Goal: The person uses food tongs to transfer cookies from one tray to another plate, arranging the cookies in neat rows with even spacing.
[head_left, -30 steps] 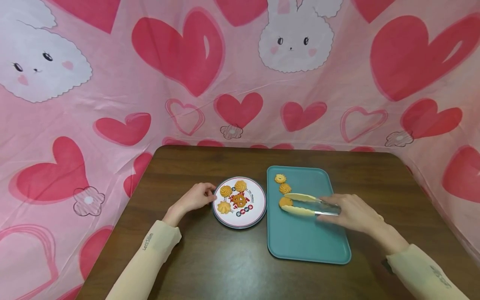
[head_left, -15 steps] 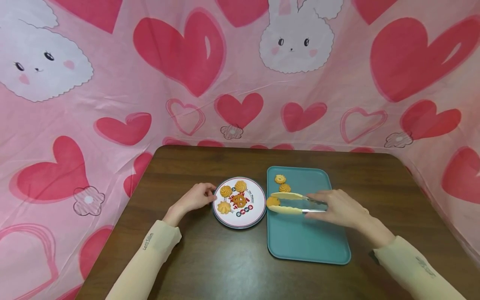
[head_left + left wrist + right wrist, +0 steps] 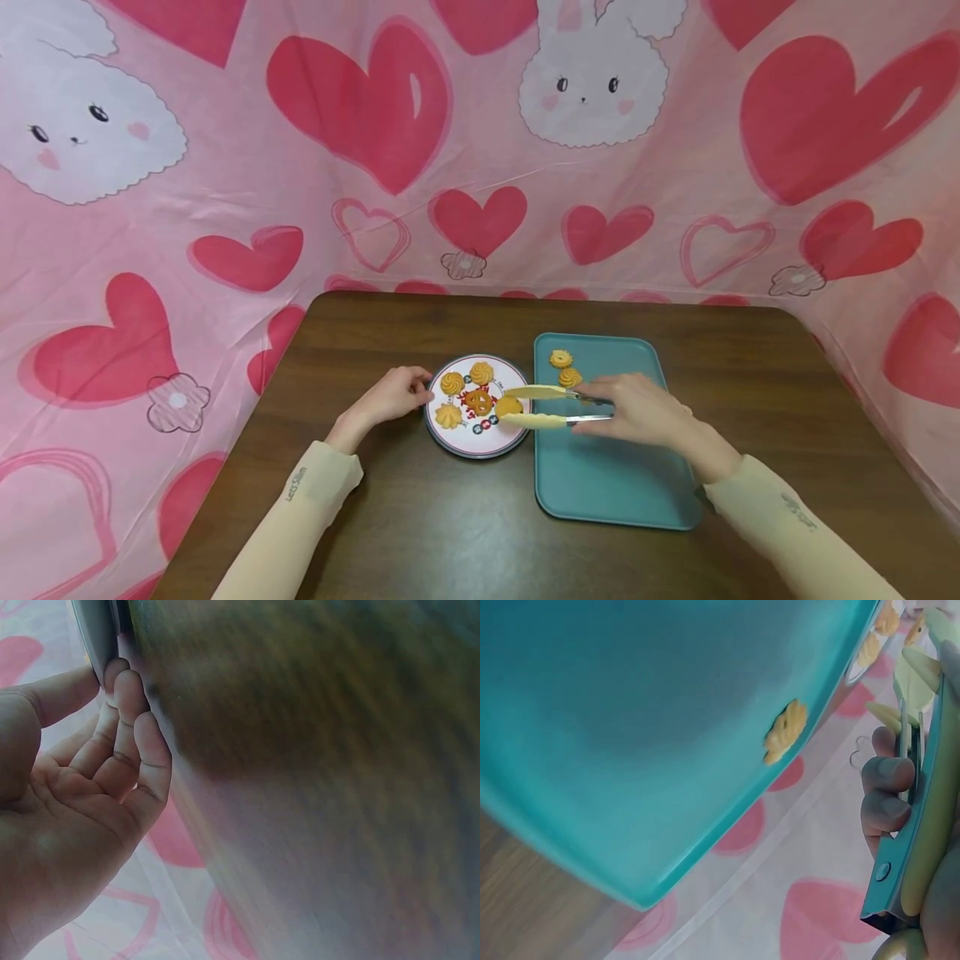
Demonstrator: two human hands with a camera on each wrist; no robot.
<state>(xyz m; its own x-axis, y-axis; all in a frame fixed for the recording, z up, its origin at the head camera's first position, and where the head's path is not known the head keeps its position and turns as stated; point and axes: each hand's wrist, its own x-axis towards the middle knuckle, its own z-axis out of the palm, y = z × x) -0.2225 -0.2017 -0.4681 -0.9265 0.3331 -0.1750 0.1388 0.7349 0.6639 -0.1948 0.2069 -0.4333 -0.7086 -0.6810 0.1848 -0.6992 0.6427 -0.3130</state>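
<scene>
My right hand (image 3: 637,414) grips yellow-tipped tongs (image 3: 551,406) that pinch a swirl cookie (image 3: 509,406) over the right side of a round white plate (image 3: 517,427). The plate holds three swirl cookies (image 3: 452,382) and a pretzel-shaped one (image 3: 478,402). My left hand (image 3: 390,395) holds the plate's left rim with curled fingers (image 3: 124,727). Two more cookies (image 3: 564,367) lie at the far left of the teal tray (image 3: 615,475). In the right wrist view the tongs (image 3: 922,802) lie in my fingers beside the tray (image 3: 630,727) and one cookie (image 3: 785,731).
A dark wooden table (image 3: 420,533) carries plate and tray side by side. Pink cloth with hearts and rabbits (image 3: 480,150) hangs behind and drapes round the table's sides.
My right hand has carried the tongs and the pinched cookie leftward, off the tray's left part and over the plate. The left hand has stayed at the plate's rim.
</scene>
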